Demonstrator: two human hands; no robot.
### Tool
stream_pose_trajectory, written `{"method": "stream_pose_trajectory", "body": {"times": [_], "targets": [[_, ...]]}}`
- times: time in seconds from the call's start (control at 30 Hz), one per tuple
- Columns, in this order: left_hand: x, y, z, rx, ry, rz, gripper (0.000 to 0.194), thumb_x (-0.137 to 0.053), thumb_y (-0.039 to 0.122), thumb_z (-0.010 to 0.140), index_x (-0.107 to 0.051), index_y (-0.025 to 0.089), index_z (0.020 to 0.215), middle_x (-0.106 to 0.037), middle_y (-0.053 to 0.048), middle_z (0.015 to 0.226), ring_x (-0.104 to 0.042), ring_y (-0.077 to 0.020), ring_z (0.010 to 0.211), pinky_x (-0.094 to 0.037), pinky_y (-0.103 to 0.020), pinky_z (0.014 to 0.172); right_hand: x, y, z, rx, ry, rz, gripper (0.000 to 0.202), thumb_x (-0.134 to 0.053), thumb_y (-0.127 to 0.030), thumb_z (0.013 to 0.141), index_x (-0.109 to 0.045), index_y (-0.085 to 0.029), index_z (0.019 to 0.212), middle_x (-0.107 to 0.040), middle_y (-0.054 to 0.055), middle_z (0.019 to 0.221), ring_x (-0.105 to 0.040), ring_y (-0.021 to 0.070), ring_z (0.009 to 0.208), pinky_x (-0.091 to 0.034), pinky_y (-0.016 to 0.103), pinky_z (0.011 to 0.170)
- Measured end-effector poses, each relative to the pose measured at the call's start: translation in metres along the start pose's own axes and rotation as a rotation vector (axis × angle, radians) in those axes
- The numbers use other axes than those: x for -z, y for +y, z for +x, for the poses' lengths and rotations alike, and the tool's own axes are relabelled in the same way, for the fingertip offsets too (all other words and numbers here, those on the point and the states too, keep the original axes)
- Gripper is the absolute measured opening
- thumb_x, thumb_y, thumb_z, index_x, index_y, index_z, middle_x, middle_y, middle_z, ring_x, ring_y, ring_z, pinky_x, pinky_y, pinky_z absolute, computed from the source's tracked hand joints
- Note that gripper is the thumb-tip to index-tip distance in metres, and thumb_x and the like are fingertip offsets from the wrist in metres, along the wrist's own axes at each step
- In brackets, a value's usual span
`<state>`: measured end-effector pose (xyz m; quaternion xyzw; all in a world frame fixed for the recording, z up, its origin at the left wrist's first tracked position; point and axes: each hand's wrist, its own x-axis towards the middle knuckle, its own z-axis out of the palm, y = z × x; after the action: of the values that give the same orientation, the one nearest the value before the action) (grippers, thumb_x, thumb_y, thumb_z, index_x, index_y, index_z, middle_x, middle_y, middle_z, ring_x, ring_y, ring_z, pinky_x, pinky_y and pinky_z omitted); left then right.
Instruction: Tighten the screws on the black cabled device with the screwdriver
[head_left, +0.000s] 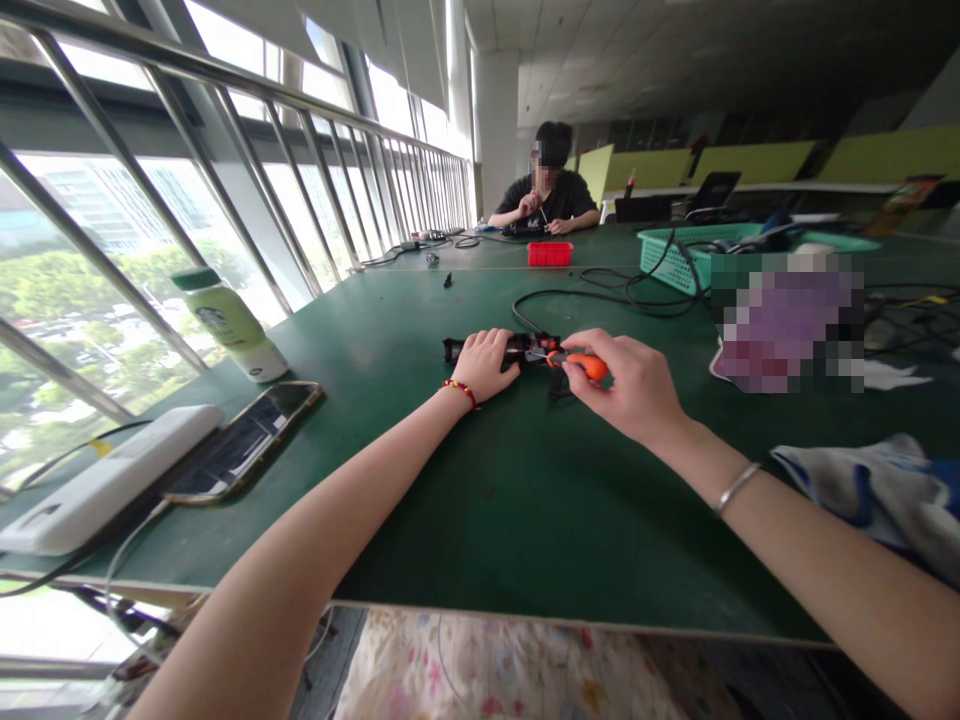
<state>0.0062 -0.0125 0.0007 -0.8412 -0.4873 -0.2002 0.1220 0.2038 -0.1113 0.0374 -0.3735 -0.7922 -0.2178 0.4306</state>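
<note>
An elongated black device (453,350) with small orange parts lies on the green table in front of me, a cable running from it. My left hand (486,362) rests over its middle, fingers bent across it and holding it down. An orange-handled screwdriver (592,366) is pinched between the thumb and fingers of my right hand (628,378). Its metal end points left, at the device's right part. The exact spot where the tool meets the device is too small to make out.
A bottle (232,325), a phone (251,440) and a white power strip (112,475) stand left. Further back are a red tray (550,255), a green basket (671,262) and black cables (577,293). A cloth (877,490) lies right. Another person (547,190) sits opposite.
</note>
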Motion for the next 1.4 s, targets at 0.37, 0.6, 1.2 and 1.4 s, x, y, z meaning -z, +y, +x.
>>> {"method": "stream_pose_trajectory", "body": {"times": [0.37, 0.6, 1.2, 1.4], "targets": [[0.0000, 0.0004, -0.0001, -0.003, -0.001, 0.007, 0.040, -0.048, 0.034, 0.083, -0.050, 0.013, 0.117, -0.060, -0.010, 0.113, -0.052, -0.0263, 0.107, -0.037, -0.038, 0.098, 0.0007, -0.0009, -0.0002, -0.003, -0.027, 0.070, 0.022, -0.052, -0.024, 0.078, -0.056, -0.020, 0.099, -0.067, 0.004, 0.088, -0.061, 0.0179, 0.070, -0.046, 0.028, 0.063], [-0.0015, -0.0004, 0.0003, -0.005, 0.002, 0.006, 0.040, -0.048, 0.034, 0.083, -0.050, 0.014, 0.117, -0.060, -0.010, 0.114, -0.052, -0.0260, 0.107, -0.038, -0.038, 0.098, -0.0014, -0.0005, -0.0013, -0.006, -0.049, 0.033, 0.016, -0.051, -0.028, 0.083, -0.058, -0.021, 0.095, -0.069, 0.003, 0.082, -0.061, 0.0172, 0.065, -0.045, 0.028, 0.062], [-0.0008, -0.0001, 0.0000, -0.006, -0.003, 0.007, 0.040, -0.048, 0.034, 0.083, -0.050, 0.013, 0.118, -0.060, -0.010, 0.114, -0.052, -0.0263, 0.108, -0.037, -0.038, 0.099, -0.0021, -0.0019, -0.0011, 0.001, -0.047, 0.021, 0.016, -0.052, -0.028, 0.081, -0.059, -0.021, 0.094, -0.069, 0.002, 0.081, -0.060, 0.0173, 0.063, -0.045, 0.028, 0.061], [-0.0012, -0.0007, 0.0001, -0.011, 0.004, 0.012, 0.041, -0.048, 0.034, 0.083, -0.050, 0.013, 0.118, -0.060, -0.010, 0.114, -0.052, -0.0262, 0.108, -0.037, -0.037, 0.099, 0.0004, -0.0023, -0.0014, -0.007, -0.086, 0.072, 0.025, -0.053, -0.025, 0.077, -0.057, -0.020, 0.101, -0.068, 0.005, 0.090, -0.063, 0.0191, 0.071, -0.046, 0.029, 0.062]]}}
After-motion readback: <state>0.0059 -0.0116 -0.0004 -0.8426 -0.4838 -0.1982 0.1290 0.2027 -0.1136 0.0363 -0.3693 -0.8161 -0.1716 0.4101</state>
